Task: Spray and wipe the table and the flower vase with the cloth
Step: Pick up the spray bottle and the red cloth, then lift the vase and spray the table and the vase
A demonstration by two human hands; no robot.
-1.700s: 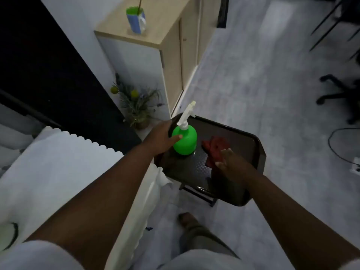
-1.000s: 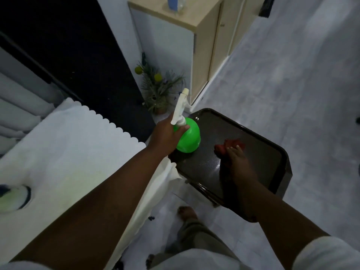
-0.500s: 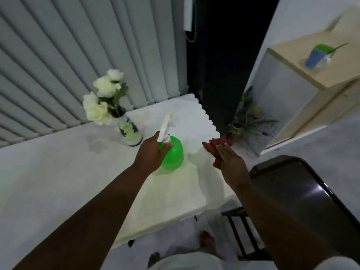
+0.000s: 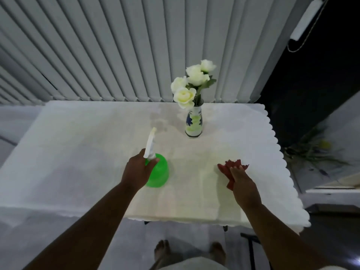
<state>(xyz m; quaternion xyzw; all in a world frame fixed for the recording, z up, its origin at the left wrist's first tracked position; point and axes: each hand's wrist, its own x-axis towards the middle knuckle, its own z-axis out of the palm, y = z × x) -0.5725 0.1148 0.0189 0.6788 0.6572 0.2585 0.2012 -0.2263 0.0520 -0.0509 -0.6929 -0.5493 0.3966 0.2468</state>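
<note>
Head view: unlabelled green spray bottle (image 4: 158, 171)

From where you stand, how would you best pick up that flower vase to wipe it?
Probably around the vase at its painted body, below the narrow neck. It stands upright and apart from everything else on the table, so its front and sides are open. I would come from the near side, low, with fingers wrapped round the body; the white flowers overhang the top and lean left, which blocks a grip from above.
</note>
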